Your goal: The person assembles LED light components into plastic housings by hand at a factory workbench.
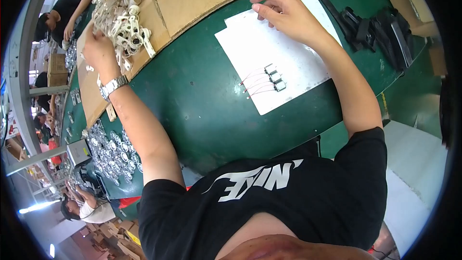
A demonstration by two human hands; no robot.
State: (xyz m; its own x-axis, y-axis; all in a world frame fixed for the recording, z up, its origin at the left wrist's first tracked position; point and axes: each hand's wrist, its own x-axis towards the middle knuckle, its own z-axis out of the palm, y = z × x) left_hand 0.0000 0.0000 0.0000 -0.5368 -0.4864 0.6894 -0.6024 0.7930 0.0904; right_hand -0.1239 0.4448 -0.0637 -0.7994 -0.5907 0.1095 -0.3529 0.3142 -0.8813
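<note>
My left hand (100, 52), with a metal watch on its wrist, is at the edge of a heap of white plastic parts (127, 24). Its fingers are bent and closed; whatever may be in them is hidden. Above the far part of some white paper sheets (288, 58) hovers my right hand (288, 15). Its fingers are loosely curled with a gap between thumb and forefinger, and nothing shows in it. Several small metal motors (275, 78) with thin red and white wires lie in a row on the near part of the paper.
The heap rests on brown cardboard (168, 7) atop a green table (192, 101). Many shiny round metal parts (113, 151) lie at left, beside a grey box (78, 153). Black tools or straps (370, 31) lie far right. Other people work at left.
</note>
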